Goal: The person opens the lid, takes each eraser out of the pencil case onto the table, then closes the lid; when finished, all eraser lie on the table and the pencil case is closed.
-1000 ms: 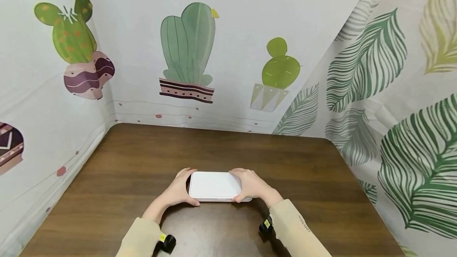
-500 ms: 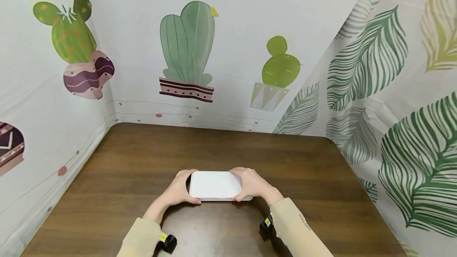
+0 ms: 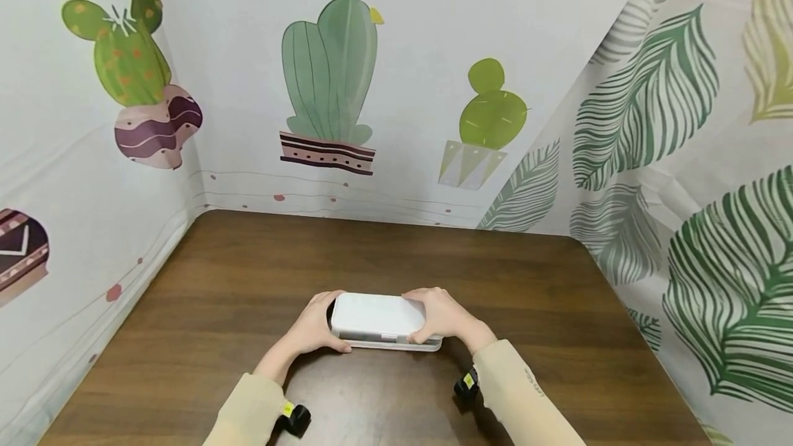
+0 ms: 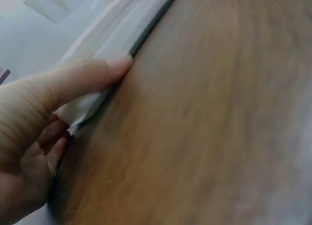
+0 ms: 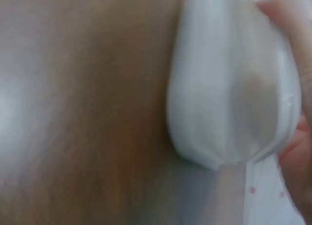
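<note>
A flat white case [image 3: 384, 345] lies lengthwise on the table, its lid [image 3: 376, 311] raised a little so that a narrow gap shows along the front. My left hand [image 3: 311, 329] grips the left end, thumb at the front lower edge and fingers round the far side. At the other end my right hand [image 3: 445, 319] holds the lid, thumb in front and fingers behind. The left wrist view shows the left thumb [image 4: 105, 71] pressed on the case's lower edge. Blurred in the right wrist view, the case's right end [image 5: 204, 88] stands parted from the lid. Its contents are hidden.
The brown wooden table [image 3: 279, 253] reaches to a white cloth backdrop [image 3: 409, 74] printed with cacti and leaves behind and at both sides. Small black wrist cameras [image 3: 297, 421] are strapped below each beige sleeve [image 3: 517, 391].
The lid has come up from the case, opening a gap at the front. My right hand has risen slightly with it; my left hand keeps its hold. The head view has shifted slightly.
</note>
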`<state>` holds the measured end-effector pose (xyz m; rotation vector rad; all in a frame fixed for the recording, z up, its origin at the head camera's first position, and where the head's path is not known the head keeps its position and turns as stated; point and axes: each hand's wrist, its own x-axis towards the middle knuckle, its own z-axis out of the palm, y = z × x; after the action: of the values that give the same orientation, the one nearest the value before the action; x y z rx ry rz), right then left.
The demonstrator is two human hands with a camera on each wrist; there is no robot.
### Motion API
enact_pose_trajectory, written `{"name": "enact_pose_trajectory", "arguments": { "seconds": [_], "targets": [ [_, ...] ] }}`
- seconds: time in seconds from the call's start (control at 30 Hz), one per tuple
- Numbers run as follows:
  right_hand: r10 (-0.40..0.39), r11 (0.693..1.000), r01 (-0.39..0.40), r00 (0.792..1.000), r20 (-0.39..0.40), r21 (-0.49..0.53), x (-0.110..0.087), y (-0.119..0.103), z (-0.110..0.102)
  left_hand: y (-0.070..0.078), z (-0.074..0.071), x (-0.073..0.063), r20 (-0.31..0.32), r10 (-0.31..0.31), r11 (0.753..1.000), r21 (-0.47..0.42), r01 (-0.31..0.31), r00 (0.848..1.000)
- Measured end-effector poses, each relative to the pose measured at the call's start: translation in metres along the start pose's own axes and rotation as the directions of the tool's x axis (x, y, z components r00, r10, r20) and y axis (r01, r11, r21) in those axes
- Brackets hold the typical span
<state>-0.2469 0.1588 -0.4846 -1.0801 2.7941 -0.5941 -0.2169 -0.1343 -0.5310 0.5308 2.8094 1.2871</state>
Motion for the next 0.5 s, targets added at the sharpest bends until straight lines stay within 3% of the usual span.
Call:
{"name": "enact_pose_trajectory", "arguments": {
  "seconds": [0.3,0.5],
  "targets": [
    [-0.013,0.999,0.012,0.999,0.033,0.034,0.003,0.0,-0.008,-0.001,-0.001,0.002,-0.005,-0.007,1.0,-0.012,0.007,1.0],
    [-0.004,0.996,-0.004,0.995,0.1,0.085,0.002,0.003,-0.015,-0.002,0.001,-0.001,0.016,-0.02,1.0,-0.013,0.021,1.0]
  ]
}}
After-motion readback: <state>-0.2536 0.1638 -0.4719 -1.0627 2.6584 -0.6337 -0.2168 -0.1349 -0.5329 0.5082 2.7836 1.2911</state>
